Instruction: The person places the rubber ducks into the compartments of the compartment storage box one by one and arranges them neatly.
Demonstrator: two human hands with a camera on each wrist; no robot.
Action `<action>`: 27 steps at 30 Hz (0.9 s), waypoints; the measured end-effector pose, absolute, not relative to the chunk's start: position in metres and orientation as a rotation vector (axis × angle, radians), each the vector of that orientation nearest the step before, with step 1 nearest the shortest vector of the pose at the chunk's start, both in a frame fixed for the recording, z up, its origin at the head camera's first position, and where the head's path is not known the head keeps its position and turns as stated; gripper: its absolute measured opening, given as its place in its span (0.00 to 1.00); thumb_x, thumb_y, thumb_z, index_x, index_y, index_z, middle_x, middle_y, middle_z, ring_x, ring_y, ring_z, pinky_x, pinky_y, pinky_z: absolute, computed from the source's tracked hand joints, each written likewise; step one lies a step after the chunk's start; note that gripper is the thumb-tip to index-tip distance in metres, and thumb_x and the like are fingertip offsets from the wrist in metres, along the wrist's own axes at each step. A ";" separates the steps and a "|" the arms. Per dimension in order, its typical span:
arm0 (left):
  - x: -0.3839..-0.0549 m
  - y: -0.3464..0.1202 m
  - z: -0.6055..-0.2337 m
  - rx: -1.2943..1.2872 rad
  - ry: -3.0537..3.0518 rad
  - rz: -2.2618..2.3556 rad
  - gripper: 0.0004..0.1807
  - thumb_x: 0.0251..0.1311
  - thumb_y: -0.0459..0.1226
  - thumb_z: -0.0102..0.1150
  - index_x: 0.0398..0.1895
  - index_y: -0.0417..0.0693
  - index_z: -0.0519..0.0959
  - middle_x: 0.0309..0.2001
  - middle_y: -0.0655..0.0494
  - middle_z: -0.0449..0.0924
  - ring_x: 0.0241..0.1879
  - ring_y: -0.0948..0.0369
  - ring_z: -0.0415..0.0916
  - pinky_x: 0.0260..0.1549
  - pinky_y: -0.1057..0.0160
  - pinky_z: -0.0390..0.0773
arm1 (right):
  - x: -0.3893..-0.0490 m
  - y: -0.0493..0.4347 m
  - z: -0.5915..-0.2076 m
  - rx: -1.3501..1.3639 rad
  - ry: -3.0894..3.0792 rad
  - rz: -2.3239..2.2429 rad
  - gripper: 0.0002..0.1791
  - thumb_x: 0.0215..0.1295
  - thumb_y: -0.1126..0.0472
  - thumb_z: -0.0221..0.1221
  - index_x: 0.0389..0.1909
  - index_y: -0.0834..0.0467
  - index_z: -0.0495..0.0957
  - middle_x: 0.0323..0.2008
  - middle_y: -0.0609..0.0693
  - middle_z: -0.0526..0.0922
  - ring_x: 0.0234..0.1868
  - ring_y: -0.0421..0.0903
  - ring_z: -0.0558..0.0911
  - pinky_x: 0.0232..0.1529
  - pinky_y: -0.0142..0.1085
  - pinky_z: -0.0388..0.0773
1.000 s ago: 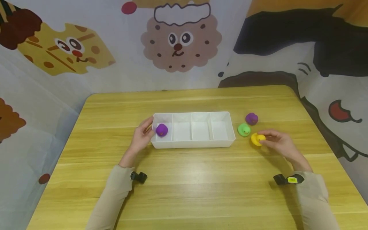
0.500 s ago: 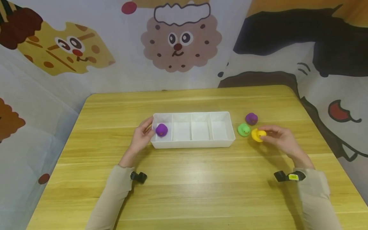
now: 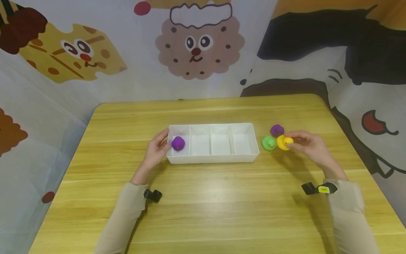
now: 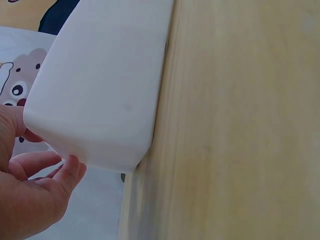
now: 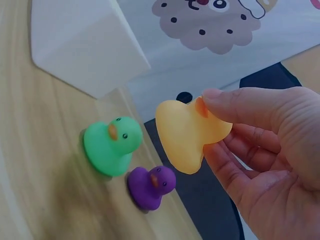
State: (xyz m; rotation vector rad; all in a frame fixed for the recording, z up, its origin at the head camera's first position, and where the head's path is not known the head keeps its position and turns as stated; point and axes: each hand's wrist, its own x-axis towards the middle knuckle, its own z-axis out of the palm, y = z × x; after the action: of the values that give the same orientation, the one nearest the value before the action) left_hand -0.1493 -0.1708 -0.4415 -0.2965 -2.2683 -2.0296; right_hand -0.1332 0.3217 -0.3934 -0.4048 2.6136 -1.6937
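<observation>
My left hand holds the left end of a white divided tray. In the left wrist view, its curled fingers are at the tray's end wall. A purple rubber duck sits in the leftmost compartment. My right hand pinches a yellow rubber duck between thumb and fingers, raised above the table in the right wrist view. Below it, a green rubber duck and a second purple rubber duck stand on the table, right of the tray.
The wooden table reaches a cloth backdrop printed with cartoon food and faces. Dark wrist cameras are strapped over both sleeves.
My right hand has lifted the yellow duck and moved it away from me, closer to the green and purple ducks. My left hand and the tray have stayed in place.
</observation>
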 end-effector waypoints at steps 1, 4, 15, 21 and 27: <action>-0.149 -0.171 -0.442 -0.295 -2.270 -2.030 0.27 0.55 0.15 0.44 0.61 0.21 0.59 0.65 0.29 0.55 0.65 0.39 0.56 0.64 0.58 0.64 | -0.134 0.321 -0.392 -0.404 2.619 -1.691 0.17 0.56 0.75 0.61 0.48 0.70 0.77 0.42 0.37 0.81 0.42 0.33 0.80 0.40 0.21 0.81; -0.150 -0.171 -0.442 -0.295 -2.273 -2.033 0.27 0.55 0.15 0.44 0.61 0.21 0.59 0.65 0.29 0.55 0.65 0.39 0.55 0.65 0.58 0.64 | -0.137 0.318 -0.388 -0.390 2.632 -1.680 0.16 0.56 0.74 0.62 0.47 0.68 0.78 0.43 0.39 0.81 0.42 0.33 0.80 0.41 0.20 0.80; -0.150 -0.171 -0.440 -0.271 -2.277 -2.060 0.28 0.55 0.15 0.45 0.62 0.20 0.57 0.66 0.28 0.53 0.66 0.38 0.53 0.65 0.55 0.62 | -0.149 0.299 -0.373 -0.349 2.729 -1.555 0.16 0.55 0.70 0.64 0.47 0.65 0.79 0.45 0.44 0.81 0.43 0.31 0.78 0.42 0.20 0.80; -0.150 -0.171 -0.441 -0.267 -2.288 -2.045 0.27 0.56 0.15 0.46 0.62 0.21 0.58 0.66 0.30 0.54 0.66 0.40 0.55 0.65 0.57 0.63 | -0.157 0.284 -0.366 -0.427 2.724 -1.588 0.18 0.53 0.73 0.64 0.47 0.68 0.78 0.46 0.53 0.81 0.43 0.35 0.79 0.43 0.21 0.80; -0.150 -0.171 -0.441 -0.269 -2.272 -2.062 0.27 0.57 0.16 0.46 0.62 0.22 0.59 0.65 0.29 0.55 0.66 0.40 0.55 0.65 0.56 0.63 | -0.162 0.269 -0.360 -0.364 2.683 -1.561 0.18 0.56 0.68 0.64 0.49 0.66 0.78 0.43 0.43 0.81 0.41 0.36 0.80 0.39 0.24 0.82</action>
State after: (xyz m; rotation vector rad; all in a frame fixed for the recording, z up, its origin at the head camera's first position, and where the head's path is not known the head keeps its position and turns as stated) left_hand -0.1501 -0.1712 -0.4411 -0.2689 -2.2718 -2.0621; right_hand -0.1622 0.2688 -0.3601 -0.3640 2.6829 -1.5605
